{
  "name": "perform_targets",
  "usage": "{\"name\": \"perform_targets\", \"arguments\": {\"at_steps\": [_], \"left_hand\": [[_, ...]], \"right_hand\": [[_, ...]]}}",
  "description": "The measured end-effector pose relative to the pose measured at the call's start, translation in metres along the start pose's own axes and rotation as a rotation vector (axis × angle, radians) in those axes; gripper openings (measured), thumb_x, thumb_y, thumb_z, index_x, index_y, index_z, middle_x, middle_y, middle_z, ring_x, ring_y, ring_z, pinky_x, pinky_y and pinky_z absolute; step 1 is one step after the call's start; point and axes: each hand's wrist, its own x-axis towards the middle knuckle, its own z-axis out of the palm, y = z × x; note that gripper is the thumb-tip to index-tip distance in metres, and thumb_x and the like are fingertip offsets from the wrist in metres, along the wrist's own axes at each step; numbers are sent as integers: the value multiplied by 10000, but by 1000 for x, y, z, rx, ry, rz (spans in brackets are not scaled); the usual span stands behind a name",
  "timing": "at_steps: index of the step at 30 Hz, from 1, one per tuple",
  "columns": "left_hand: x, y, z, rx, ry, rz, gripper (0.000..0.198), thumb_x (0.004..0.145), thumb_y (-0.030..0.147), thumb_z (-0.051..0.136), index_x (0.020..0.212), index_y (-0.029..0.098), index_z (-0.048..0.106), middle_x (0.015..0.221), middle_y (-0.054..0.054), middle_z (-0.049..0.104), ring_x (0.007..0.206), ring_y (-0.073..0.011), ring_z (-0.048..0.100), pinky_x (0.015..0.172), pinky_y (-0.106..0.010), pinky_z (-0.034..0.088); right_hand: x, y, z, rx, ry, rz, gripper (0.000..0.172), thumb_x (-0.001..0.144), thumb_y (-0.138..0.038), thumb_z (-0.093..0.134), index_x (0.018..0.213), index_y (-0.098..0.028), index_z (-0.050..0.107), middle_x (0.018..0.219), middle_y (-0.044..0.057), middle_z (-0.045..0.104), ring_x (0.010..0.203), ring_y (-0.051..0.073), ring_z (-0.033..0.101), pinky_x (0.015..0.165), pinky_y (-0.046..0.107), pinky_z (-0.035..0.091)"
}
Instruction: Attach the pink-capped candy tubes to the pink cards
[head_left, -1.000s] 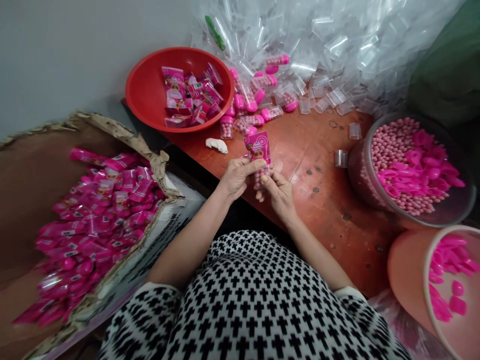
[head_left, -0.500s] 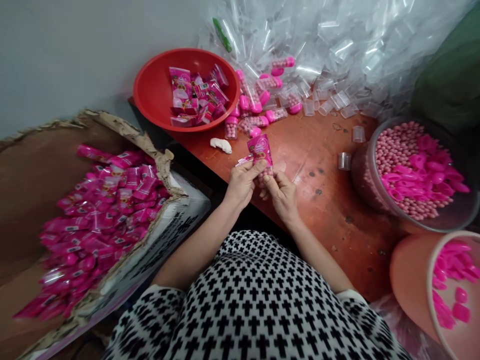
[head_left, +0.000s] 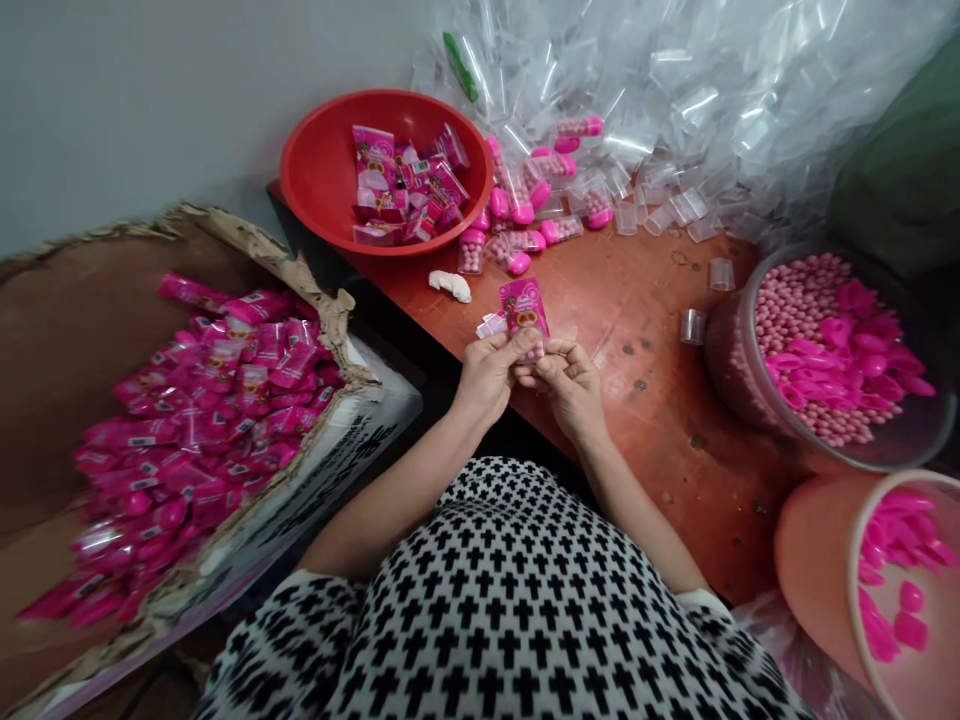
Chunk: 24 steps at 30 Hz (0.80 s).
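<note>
Between my two hands is a pink printed candy packet (head_left: 523, 302), raised over the table's near edge. Its top stands clear of my fingers, while the lower end, where pale pink balls show, is partly covered by them. My left hand (head_left: 487, 375) pinches the packet's left side with the thumb on the front. At its lower right, my right hand (head_left: 574, 388) grips with bent fingers. Just behind my left hand lies a small whitish printed piece (head_left: 491, 325). Several clear tubes of pink balls with pink caps (head_left: 517, 240) lie beyond the packet.
A red bowl (head_left: 307, 200) holds pink packets. At left stands a torn cardboard box (head_left: 360, 375) full of wrapped pink packets. Clear empty tubes (head_left: 675, 110) pile up behind. A tub (head_left: 739, 370) of pink balls and caps and a peach bucket (head_left: 814, 570) are at right.
The packet has tipped slightly and sits a little lower in my fingers. My right hand's fingers have shifted along its lower end. The whole view has moved slightly.
</note>
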Motion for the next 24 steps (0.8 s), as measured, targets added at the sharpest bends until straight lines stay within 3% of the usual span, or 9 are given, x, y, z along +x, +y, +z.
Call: {"name": "perform_targets", "arguments": {"at_steps": [5,9,12,15,17,18,19,21,24], "left_hand": [[-6,-11,-1,-43,-32,-22,293,550,261,871,704,78,702,663,-23,654,594,-60,582,539,-155,454],[-17,7,-11,-3,-7,33,304,584,314,861,713,110,677,682,-28,673,604,-85,606,570,-195,487],[-28,44,-31,10,181,252,387,668,528,765,808,183,660,912,-50,740,840,-176,691,760,-298,559],[-31,72,-55,-42,452,646,634,799,751,428,951,172,638,1025,-52,735,986,-180,682,916,-315,531],[-22,70,-65,61,423,625,599,797,706,498,1111,205,594,1090,-42,724,1042,-207,676,1000,-388,487],[-14,62,-67,216,384,546,542,756,643,616,1124,245,598,1117,-35,720,1055,-215,673,1011,-405,477],[-5,52,-68,406,357,561,513,743,588,666,1128,254,616,1177,-49,700,1092,-231,657,1031,-425,457],[15,28,-65,851,157,611,438,763,470,696,1133,240,653,1335,-76,609,1287,-263,517,1135,-469,324],[43,2,-59,1250,8,682,292,779,297,697,1064,233,708,1359,-87,588,1402,-301,365,1190,-529,147]], "right_hand": [[8,0,5,21,76,-12,383,605,-400,850,783,-223,561,616,-78,662,502,89,639,511,209,588],[14,-4,15,-24,-27,55,381,622,-429,832,776,-215,557,618,-68,682,490,95,641,510,217,584],[19,-13,14,-99,-135,57,367,660,-460,801,774,-204,564,660,-39,707,548,107,673,520,209,573],[27,-24,0,-185,-68,-13,345,711,-473,762,769,-195,565,688,-21,715,546,90,662,498,179,539],[32,-28,-10,-233,18,-47,341,728,-478,747,773,-197,559,666,-28,702,514,77,638,472,164,510],[34,-29,-15,-252,47,-54,342,730,-481,744,777,-199,556,654,-33,695,501,74,628,459,161,497],[35,-29,-18,-269,65,-56,343,733,-486,739,781,-201,554,648,-35,690,493,73,621,451,160,488],[34,-28,-21,-305,69,-46,344,735,-492,733,781,-203,552,658,-30,693,494,77,619,451,168,486],[29,-24,-21,-349,60,-27,355,729,-502,732,765,-198,554,661,-23,694,489,82,616,456,185,497]]}}
